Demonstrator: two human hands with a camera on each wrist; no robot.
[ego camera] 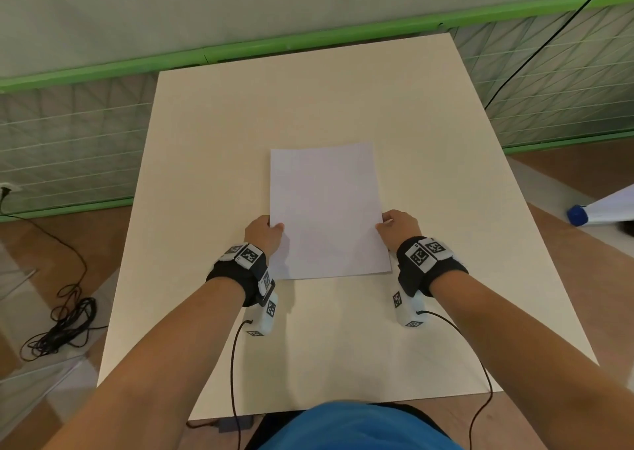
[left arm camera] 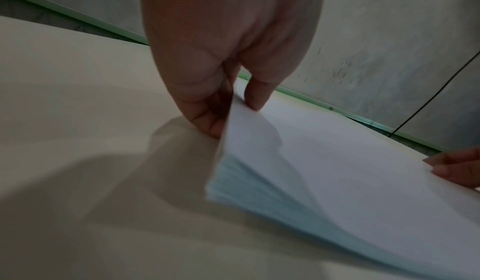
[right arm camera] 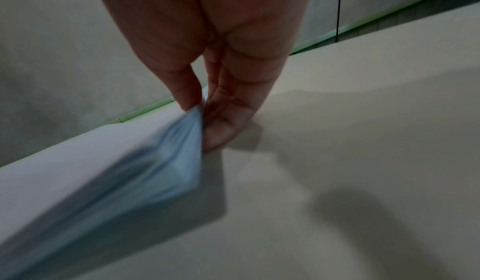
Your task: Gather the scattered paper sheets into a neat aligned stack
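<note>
Both hands pinch the stack of white paper sheets (ego camera: 326, 209) by its long side edges, thumb on top and fingers underneath. The left hand (ego camera: 263, 232) grips the left edge, its thumb pressed on the top sheet just inside that edge; in the left wrist view the thumb lies on the paper and the other fingers (left arm camera: 205, 118) curl under the edge, their tips touching the table (ego camera: 212, 161). The right hand (ego camera: 399, 226) holds the opposite edge at about the same level, so the two grips face each other across the stack. In the right wrist view its thumb (right arm camera: 185, 91) bears down on the top sheet while the fingers below reach the tabletop, and the near corner of the stack (right arm camera: 179, 151) is lifted off the surface and blurred.

Between the two grips the sheets lie squared up as one pile, its far end resting flat on the beige table beyond the hands, its near edge ending just ahead of the wrists. A black cuff with printed markers (ego camera: 245, 261) wraps each wrist, behind the grips.
</note>
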